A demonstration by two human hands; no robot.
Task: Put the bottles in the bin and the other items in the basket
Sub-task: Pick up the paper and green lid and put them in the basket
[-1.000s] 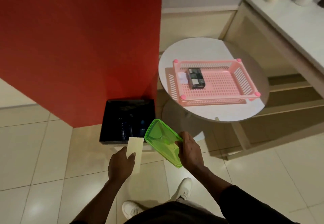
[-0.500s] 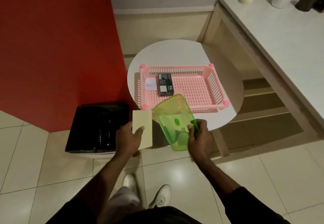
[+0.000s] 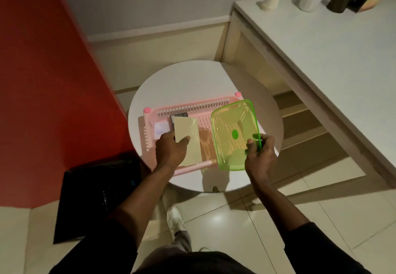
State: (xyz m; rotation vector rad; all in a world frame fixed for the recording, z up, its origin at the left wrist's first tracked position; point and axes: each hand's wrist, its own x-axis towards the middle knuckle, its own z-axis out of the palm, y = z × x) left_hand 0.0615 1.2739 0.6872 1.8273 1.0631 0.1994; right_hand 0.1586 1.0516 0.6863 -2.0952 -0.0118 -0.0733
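The green container [image 3: 233, 132], translucent and open side up, hangs over the right half of the pink basket [image 3: 192, 108], its far edge reaching past the basket's rear rim. The right hand [image 3: 260, 153] grips it at the near right edge, fingers curled over the rim and thumb inside. The cream card [image 3: 188, 141] is flat over the basket's left half, just beside the container with a strip of basket floor between them. The left hand [image 3: 170, 150] pinches the card at its near left corner, thumb lying on top; the card extends away from the hand toward the basket's rear wall. Under the card's far end a dark box [image 3: 179, 116] shows partly, and a small white slip [image 3: 161, 128] lies at the basket's left wall. The basket sits on a round white desk [image 3: 182, 81]. On the floor to the left, against the red wall [image 3: 42, 81], stands the black bin [image 3: 96, 192]; its contents are too dark to tell.
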